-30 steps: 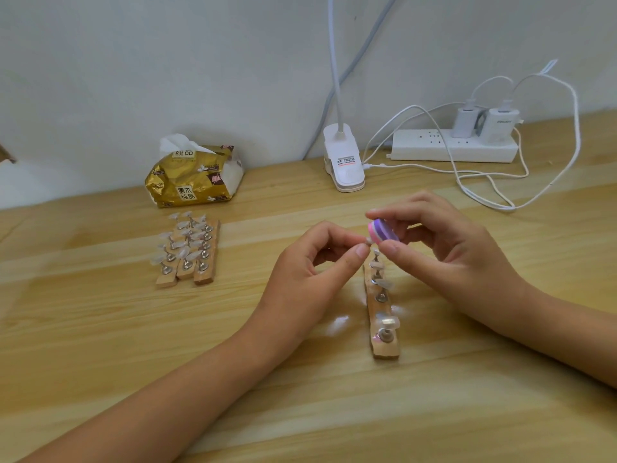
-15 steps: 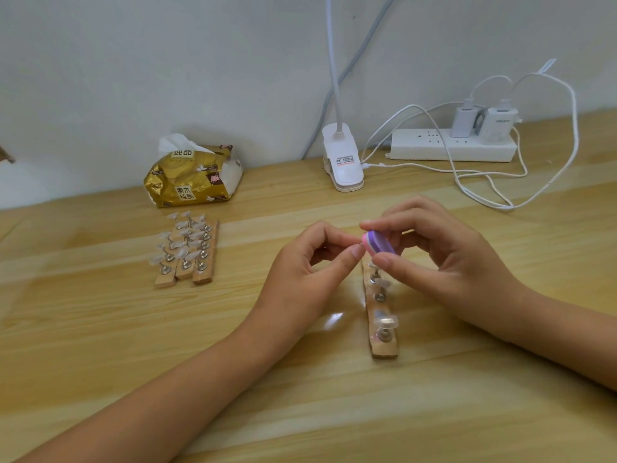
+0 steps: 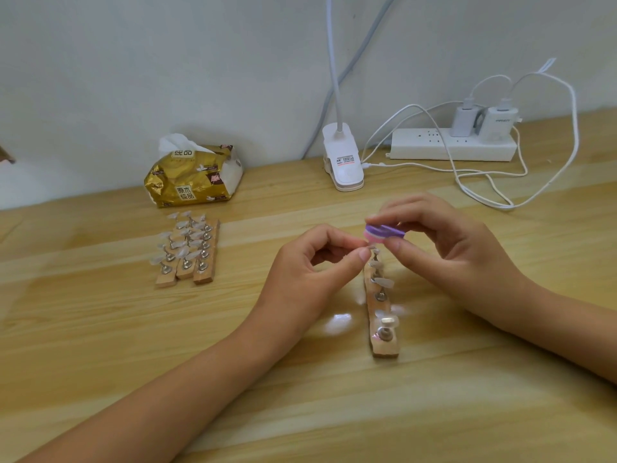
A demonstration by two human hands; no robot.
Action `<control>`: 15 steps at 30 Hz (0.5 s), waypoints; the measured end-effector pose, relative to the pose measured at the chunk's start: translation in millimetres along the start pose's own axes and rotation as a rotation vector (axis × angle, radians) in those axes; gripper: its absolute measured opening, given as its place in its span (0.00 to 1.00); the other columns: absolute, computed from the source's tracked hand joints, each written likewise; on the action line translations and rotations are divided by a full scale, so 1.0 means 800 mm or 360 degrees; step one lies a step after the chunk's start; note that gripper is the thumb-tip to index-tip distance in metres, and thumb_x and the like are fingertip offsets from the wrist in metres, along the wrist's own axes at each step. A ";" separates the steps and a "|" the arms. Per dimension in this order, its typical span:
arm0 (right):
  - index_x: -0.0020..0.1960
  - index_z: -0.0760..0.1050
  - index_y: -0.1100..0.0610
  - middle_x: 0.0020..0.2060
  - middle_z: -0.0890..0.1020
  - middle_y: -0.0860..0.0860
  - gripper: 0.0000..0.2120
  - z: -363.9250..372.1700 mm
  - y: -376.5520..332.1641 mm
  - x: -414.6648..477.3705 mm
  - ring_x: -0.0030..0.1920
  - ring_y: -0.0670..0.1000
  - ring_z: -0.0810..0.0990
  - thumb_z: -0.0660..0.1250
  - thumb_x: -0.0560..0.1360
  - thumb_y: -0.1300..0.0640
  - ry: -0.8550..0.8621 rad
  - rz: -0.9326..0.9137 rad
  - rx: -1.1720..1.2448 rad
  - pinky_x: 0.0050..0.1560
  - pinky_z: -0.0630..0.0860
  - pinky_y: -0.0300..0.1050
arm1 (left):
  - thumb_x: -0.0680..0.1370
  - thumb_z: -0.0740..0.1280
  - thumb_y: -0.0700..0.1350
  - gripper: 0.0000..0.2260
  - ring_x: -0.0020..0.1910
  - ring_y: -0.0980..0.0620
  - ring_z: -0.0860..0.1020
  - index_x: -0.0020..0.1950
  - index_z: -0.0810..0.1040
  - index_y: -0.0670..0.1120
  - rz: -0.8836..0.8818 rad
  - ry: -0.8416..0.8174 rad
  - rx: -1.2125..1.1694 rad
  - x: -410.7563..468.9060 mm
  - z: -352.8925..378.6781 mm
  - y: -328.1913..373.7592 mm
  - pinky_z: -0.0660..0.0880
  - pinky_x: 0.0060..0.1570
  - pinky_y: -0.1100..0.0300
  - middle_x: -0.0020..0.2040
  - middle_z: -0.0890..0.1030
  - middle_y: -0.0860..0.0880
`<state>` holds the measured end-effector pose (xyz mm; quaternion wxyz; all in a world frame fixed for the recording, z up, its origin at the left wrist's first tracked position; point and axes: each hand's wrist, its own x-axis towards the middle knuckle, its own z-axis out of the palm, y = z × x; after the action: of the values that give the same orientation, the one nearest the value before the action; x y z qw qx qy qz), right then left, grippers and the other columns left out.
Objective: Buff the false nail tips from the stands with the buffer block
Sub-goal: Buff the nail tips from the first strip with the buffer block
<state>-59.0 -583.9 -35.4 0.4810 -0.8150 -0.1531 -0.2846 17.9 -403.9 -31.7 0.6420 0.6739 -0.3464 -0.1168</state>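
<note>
The block point(image 3: 384, 232), gripped by the right hand point(image 3: 444, 248), is held higher than half a second ago, just beside the barely visible tip point(image 3: 367, 244) pinched by the left hand point(image 3: 314, 272) above the stand point(image 3: 380, 309), so buffing is judged mid-stroke.

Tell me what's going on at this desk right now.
A person is buffing false nail tips. The right hand grips a pink and purple buffer block between fingers and thumb, while the left hand pinches what looks like a nail tip right beside it, though that piece is too small to see clearly. Just below the hands lies one wooden stand with tips on its pegs. Three more stands lie side by side to the left, near a tissue pack.
</note>
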 end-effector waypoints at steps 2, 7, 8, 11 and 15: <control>0.58 0.79 0.54 0.53 0.79 0.51 0.11 0.001 -0.001 -0.001 0.57 0.53 0.79 0.67 0.76 0.60 -0.0044 -0.0078 -0.0043 0.60 0.74 0.43 | 0.73 0.73 0.41 0.06 0.40 0.58 0.79 0.40 0.82 0.52 -0.0014 -0.0009 -0.0005 0.000 0.000 0.000 0.74 0.44 0.68 0.40 0.84 0.54; 0.56 0.80 0.55 0.52 0.80 0.51 0.10 -0.002 -0.001 -0.001 0.57 0.52 0.79 0.68 0.76 0.62 -0.0040 -0.0037 -0.0117 0.60 0.74 0.45 | 0.72 0.73 0.40 0.04 0.42 0.54 0.80 0.41 0.83 0.50 -0.0070 -0.0005 -0.0033 0.000 0.001 0.002 0.76 0.46 0.66 0.41 0.85 0.52; 0.56 0.80 0.55 0.52 0.79 0.51 0.10 -0.001 -0.002 -0.001 0.57 0.53 0.79 0.68 0.76 0.62 -0.0058 -0.0074 -0.0125 0.60 0.74 0.45 | 0.72 0.73 0.41 0.03 0.41 0.55 0.80 0.40 0.83 0.49 -0.0085 -0.0004 -0.0056 0.000 0.002 0.003 0.76 0.45 0.66 0.40 0.85 0.52; 0.56 0.80 0.55 0.52 0.80 0.51 0.10 0.000 -0.003 0.000 0.57 0.52 0.79 0.69 0.76 0.63 -0.0075 -0.0055 -0.0129 0.59 0.73 0.41 | 0.71 0.73 0.41 0.02 0.41 0.57 0.79 0.42 0.83 0.47 -0.0167 0.0020 -0.0107 0.002 0.001 0.003 0.75 0.44 0.68 0.41 0.85 0.49; 0.56 0.80 0.56 0.52 0.80 0.52 0.09 -0.004 -0.004 0.001 0.56 0.51 0.79 0.69 0.76 0.62 -0.0078 -0.0055 -0.0119 0.60 0.73 0.41 | 0.72 0.72 0.38 0.03 0.41 0.58 0.80 0.42 0.83 0.45 -0.0187 -0.0010 -0.0151 0.000 0.001 0.005 0.75 0.44 0.69 0.42 0.85 0.47</control>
<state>-61.1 -585.0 -31.7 0.4413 -0.8364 -0.1681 -0.2783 16.0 -404.1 -28.3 0.6642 0.6615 -0.3025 -0.1727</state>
